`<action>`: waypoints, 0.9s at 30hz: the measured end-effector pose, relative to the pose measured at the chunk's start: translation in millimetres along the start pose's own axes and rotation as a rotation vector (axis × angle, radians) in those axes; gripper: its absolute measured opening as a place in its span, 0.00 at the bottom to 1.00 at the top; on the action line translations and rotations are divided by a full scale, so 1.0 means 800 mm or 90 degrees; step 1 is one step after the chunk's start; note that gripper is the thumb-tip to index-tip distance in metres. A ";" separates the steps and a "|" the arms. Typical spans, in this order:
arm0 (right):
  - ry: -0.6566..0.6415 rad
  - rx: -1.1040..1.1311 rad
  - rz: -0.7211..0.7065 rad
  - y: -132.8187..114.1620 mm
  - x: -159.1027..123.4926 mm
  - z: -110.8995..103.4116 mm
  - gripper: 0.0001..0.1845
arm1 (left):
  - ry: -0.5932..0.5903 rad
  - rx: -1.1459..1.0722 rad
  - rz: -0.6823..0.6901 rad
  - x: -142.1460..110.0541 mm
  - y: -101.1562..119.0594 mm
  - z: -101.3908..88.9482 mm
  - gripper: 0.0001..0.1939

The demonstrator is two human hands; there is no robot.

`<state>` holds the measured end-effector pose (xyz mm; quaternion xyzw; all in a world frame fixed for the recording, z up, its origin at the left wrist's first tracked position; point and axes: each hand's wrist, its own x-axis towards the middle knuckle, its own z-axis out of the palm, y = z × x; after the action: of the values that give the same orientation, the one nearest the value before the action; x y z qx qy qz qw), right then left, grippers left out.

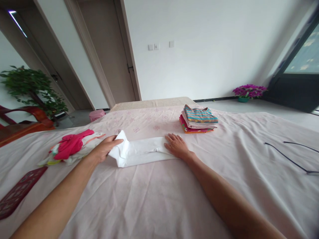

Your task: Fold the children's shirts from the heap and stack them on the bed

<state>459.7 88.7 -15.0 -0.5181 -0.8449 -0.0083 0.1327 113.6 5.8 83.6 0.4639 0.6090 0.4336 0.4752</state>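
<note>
A white garment (pixel 142 151) lies folded into a long strip on the pale pink bedsheet (pixel 159 196). My left hand (pixel 106 149) grips its left end, which is lifted and curling over. My right hand (pixel 176 145) lies flat, fingers spread, pressing down the strip's right end.
A stack of folded colourful clothes (pixel 198 119) sits beyond my right hand. A loose pile of pink and pale clothes (pixel 71 146) lies left of my left hand. A dark red patterned item (pixel 18 192) is at the bed's left edge. A black cable (pixel 291 159) crosses the sheet at right.
</note>
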 end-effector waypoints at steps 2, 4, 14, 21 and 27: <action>0.003 0.002 -0.005 0.000 -0.001 -0.001 0.28 | -0.020 0.011 0.019 0.002 0.002 0.037 0.29; 0.004 0.006 -0.006 0.000 -0.001 -0.003 0.28 | -0.017 0.052 0.048 0.009 -0.003 0.071 0.26; 0.008 0.019 0.000 -0.003 -0.002 -0.007 0.26 | 0.043 0.184 0.078 0.049 -0.055 0.155 0.25; 0.006 0.022 0.000 -0.003 -0.003 -0.007 0.26 | 0.068 0.265 0.153 0.043 -0.045 0.124 0.23; 0.003 0.021 0.003 -0.004 -0.002 -0.007 0.26 | 0.075 0.444 0.300 0.049 -0.051 0.144 0.23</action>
<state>458.7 85.0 -9.4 -0.5177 -0.8435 0.0050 0.1430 216.0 46.2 16.9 0.6980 0.6227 0.3240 0.1418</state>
